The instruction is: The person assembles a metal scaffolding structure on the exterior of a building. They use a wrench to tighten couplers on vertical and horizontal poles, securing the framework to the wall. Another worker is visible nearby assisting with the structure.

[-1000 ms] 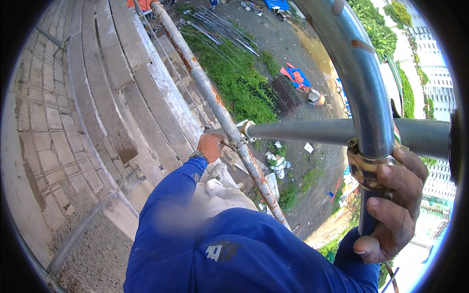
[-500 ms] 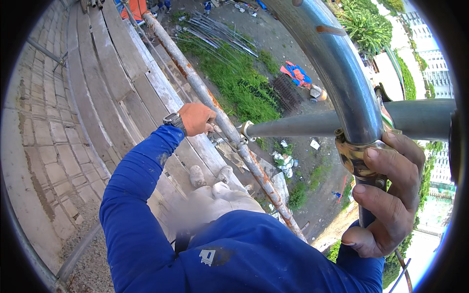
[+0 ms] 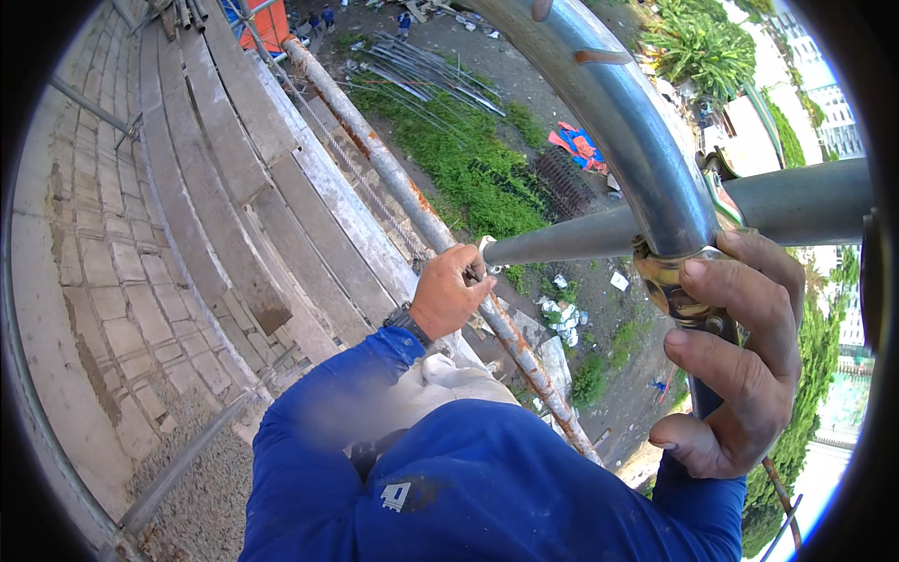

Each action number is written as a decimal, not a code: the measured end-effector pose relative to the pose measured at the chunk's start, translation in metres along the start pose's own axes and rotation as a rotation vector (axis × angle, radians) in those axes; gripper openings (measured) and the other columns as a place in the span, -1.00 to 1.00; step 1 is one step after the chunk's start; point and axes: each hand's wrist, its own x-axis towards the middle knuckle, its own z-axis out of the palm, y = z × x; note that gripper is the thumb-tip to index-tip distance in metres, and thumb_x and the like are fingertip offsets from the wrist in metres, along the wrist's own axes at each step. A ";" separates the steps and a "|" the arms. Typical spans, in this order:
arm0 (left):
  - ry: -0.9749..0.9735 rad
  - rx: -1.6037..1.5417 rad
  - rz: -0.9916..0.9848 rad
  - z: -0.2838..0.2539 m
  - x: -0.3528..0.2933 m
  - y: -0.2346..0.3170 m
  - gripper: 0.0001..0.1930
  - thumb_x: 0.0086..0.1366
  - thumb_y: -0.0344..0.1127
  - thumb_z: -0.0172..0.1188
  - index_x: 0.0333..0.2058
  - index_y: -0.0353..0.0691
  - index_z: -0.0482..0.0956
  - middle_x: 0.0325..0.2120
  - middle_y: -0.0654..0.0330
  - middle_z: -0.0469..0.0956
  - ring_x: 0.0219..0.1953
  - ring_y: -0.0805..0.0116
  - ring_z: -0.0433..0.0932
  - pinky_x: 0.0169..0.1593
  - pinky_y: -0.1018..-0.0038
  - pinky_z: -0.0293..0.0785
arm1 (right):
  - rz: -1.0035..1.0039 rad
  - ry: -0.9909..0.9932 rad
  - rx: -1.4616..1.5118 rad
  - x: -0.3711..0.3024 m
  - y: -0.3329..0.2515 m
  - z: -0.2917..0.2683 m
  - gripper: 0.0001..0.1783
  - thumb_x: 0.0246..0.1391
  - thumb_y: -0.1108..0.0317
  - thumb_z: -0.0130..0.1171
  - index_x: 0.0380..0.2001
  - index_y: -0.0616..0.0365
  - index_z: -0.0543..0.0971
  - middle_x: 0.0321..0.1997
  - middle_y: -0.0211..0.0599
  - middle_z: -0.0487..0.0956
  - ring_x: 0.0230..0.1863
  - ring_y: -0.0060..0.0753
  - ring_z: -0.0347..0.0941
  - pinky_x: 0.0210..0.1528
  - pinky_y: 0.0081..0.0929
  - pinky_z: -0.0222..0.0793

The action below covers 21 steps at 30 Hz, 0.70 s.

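Note:
Close on the right, my right hand (image 3: pixel 749 347) curls its fingers around a brass-coloured scaffold clamp (image 3: pixel 667 292) on a thick upright steel tube (image 3: pixel 646 159). My left hand (image 3: pixel 452 292), with a dark watch (image 3: pixel 407 328) on its wrist, is closed at the rusty scaffold rail (image 3: pixel 365 145). Whatever its fingers hold is hidden. Just beyond that hand, a grey cross tube (image 3: pixel 571 236) meets the rail at a partly hidden pale coupler (image 3: pixel 487 251). This tube runs right, behind the upright.
Wooden planks (image 3: pixel 220 131) form a walkway on the left beside a block wall (image 3: pixel 112 253). A rope (image 3: pixel 346 155) runs along the rail. Far below lie grass (image 3: pixel 468 178), a pile of metal bars (image 3: pixel 431 70) and a red-and-blue tarp (image 3: pixel 578 147). People (image 3: pixel 323 17) stand at the top.
My left hand has moved right and nearer to me, onto the rail, and now covers part of it near the coupler. My right hand keeps its hold on the clamp.

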 end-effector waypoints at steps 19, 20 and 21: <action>-0.378 -0.603 -0.310 0.133 -0.114 -0.078 -0.86 0.40 -0.33 0.29 -0.27 -0.30 0.63 -0.30 0.22 0.64 -0.19 0.44 0.58 -0.01 0.43 0.52 | -0.007 -0.051 -0.068 -0.002 0.002 -0.004 -0.33 0.09 -0.49 0.18 -0.10 -0.14 0.63 0.20 -0.05 0.54 0.34 0.24 0.33 0.25 0.14 0.40; -0.390 -0.683 -0.344 0.140 -0.119 -0.092 -0.86 0.40 -0.33 0.29 -0.27 -0.30 0.64 -0.29 0.21 0.65 -0.16 0.42 0.59 0.01 0.41 0.53 | -0.011 -0.053 -0.070 -0.003 0.003 -0.003 -0.33 0.09 -0.49 0.18 -0.10 -0.14 0.63 0.21 -0.04 0.54 0.35 0.25 0.33 0.25 0.14 0.41; -0.399 -0.761 -0.380 0.143 -0.122 -0.103 -0.87 0.40 -0.34 0.28 -0.27 -0.30 0.65 -0.28 0.19 0.66 -0.13 0.39 0.60 0.04 0.40 0.53 | -0.012 -0.058 -0.070 -0.002 0.002 -0.003 -0.33 0.10 -0.49 0.18 -0.09 -0.14 0.63 0.21 -0.04 0.53 0.35 0.25 0.32 0.25 0.14 0.41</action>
